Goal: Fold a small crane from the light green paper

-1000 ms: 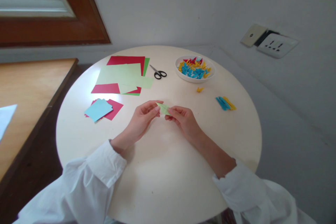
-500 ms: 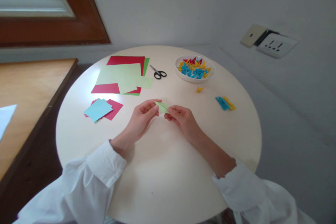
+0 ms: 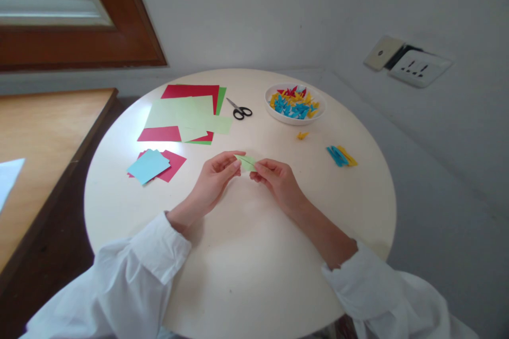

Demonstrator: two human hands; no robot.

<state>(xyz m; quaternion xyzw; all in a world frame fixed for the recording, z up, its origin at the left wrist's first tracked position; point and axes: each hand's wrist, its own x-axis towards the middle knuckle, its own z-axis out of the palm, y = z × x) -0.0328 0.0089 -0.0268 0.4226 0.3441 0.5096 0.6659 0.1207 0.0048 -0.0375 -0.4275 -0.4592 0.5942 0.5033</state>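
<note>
A small folded piece of light green paper (image 3: 247, 163) is held between my two hands, a little above the middle of the table. It has a crease or slit running lengthwise. My left hand (image 3: 217, 177) pinches its left end between thumb and fingers. At the right end, my right hand (image 3: 277, 179) grips it with thumb and forefinger, the other fingers curled below. My fingertips cover both ends of the paper.
On the round white table (image 3: 238, 275) lie large coloured sheets (image 3: 175, 111), black-handled scissors (image 3: 240, 112), small paper squares (image 3: 149, 167), a yellow folded crane (image 3: 302, 135) and blue and yellow folded strips (image 3: 341, 156). A white dish (image 3: 296, 121) holds many folded paper pieces.
Almost nothing differs. The green paper is turned slightly between my fingers, and my right hand has shifted a touch.
</note>
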